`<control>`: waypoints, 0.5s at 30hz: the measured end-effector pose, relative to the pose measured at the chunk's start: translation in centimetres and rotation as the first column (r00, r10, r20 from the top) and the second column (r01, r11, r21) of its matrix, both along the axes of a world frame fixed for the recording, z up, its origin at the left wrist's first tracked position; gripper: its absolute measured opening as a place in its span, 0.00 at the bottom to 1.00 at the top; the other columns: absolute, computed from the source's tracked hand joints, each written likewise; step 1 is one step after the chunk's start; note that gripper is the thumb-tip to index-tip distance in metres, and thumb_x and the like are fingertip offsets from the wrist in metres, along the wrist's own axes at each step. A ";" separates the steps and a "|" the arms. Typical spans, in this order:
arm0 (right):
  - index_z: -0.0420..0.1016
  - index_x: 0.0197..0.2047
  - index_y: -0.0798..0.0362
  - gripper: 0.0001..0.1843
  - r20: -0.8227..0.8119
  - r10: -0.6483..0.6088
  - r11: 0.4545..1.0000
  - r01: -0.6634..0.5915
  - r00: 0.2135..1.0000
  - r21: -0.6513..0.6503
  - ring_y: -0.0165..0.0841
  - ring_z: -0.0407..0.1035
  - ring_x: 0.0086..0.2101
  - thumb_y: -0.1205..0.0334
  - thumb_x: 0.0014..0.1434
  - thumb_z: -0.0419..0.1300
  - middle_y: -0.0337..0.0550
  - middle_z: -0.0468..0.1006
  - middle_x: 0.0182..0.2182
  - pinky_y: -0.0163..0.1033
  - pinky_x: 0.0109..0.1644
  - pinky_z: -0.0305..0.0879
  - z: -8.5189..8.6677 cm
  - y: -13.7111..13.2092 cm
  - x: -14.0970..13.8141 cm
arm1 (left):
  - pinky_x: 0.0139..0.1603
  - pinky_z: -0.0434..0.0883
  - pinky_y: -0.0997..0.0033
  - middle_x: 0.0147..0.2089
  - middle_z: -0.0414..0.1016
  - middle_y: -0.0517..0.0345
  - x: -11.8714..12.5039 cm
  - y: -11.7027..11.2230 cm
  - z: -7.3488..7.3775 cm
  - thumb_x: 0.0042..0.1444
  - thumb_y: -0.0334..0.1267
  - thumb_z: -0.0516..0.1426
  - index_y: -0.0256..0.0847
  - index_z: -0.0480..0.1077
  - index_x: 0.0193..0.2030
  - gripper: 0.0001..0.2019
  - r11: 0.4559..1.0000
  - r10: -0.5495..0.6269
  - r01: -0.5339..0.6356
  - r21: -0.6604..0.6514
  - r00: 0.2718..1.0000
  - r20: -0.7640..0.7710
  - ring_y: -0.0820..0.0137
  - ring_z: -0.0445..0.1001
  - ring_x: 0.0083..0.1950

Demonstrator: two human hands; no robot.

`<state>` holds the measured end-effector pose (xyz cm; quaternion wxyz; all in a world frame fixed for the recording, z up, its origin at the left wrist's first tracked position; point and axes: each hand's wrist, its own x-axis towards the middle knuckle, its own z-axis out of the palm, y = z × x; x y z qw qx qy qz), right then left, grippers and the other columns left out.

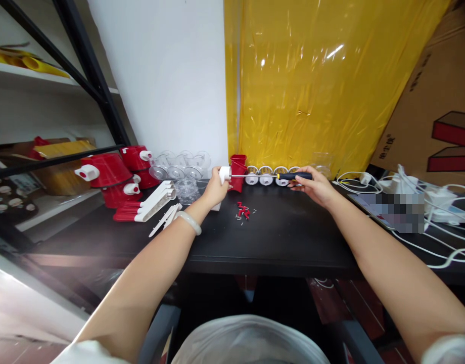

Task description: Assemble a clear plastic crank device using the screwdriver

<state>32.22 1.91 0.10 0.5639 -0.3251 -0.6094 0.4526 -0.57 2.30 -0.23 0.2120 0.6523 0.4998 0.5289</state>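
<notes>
Head view, clock centre: small red pieces point(246, 213) are lying among tiny screws point(239, 218) on the black worktop point(285, 230); every hour below is counting from them.
Left hand point(216, 189): its fingers are grasping a white part point(225, 174) above the worktop at 11 o'clock.
Right hand point(314, 185): its fingers are grasping a screwdriver point(284, 176) by its black-and-yellow handle at 2 o'clock.
Screwdriver shaft: it is lying nearly level, pointing at the white part; whether the tip is touching is too small to tell.
12 o'clock: a red container point(238, 163) is standing behind the shaft.
1 o'clock: white-rimmed cylinders point(266, 175) are sitting in a row.
10 o'clock: clear plastic pieces point(179, 169) are standing stacked.
9 o'clock: white strips with red ends point(155, 202) are lying together.
3 o'clock: white cables point(445, 222) are tangling beside a flat device point(380, 208).
</notes>
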 end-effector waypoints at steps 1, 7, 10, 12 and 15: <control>0.68 0.39 0.48 0.28 0.004 -0.007 1.000 0.007 1.000 -0.004 0.35 0.77 0.30 0.48 0.40 0.75 0.37 0.80 0.29 0.43 0.39 0.74 0.0 0.1 0.0 | 0.42 0.76 0.65 0.38 0.72 0.59 0.0 0.1 0.0 0.53 0.25 0.55 0.40 0.54 0.54 0.23 1.000 0.001 -0.001 0.001 1.000 0.000 0.73 0.77 0.33; 0.69 0.35 0.49 0.26 0.036 0.008 1.000 -0.008 0.999 -0.003 0.35 0.77 0.29 0.45 0.40 0.75 0.40 0.81 0.27 0.47 0.41 0.76 0.3 0.0 0.1 | 0.41 0.76 0.66 0.39 0.72 0.58 0.0 0.2 -0.2 0.52 0.25 0.54 0.40 0.55 0.54 0.23 1.000 -0.010 0.010 -0.009 1.000 0.013 0.73 0.77 0.33; 0.69 0.33 0.50 0.26 0.040 0.025 1.000 -0.025 0.999 0.003 0.36 0.78 0.29 0.43 0.41 0.74 0.41 0.80 0.26 0.46 0.40 0.77 0.3 0.0 0.2 | 0.41 0.76 0.66 0.40 0.73 0.58 0.0 0.0 -0.1 0.52 0.25 0.55 0.40 0.55 0.54 0.22 1.000 0.001 -0.001 -0.007 1.000 0.007 0.72 0.77 0.33; 0.69 0.32 0.51 0.26 0.052 0.027 1.000 -0.027 0.998 -0.001 0.35 0.77 0.28 0.41 0.42 0.73 0.42 0.80 0.25 0.44 0.38 0.77 0.3 0.1 0.1 | 0.41 0.76 0.66 0.40 0.73 0.57 0.0 -0.1 0.0 0.52 0.25 0.55 0.40 0.55 0.53 0.22 1.000 -0.001 0.001 -0.008 1.000 0.000 0.72 0.77 0.33; 0.70 0.31 0.51 0.26 0.080 0.015 1.000 -0.014 0.997 -0.015 0.35 0.77 0.24 0.39 0.44 0.71 0.44 0.80 0.23 0.42 0.34 0.76 0.3 0.3 0.1 | 0.41 0.76 0.66 0.40 0.73 0.57 0.1 -0.2 0.0 0.52 0.25 0.55 0.40 0.55 0.53 0.22 1.000 0.003 -0.003 -0.011 1.000 -0.013 0.72 0.77 0.33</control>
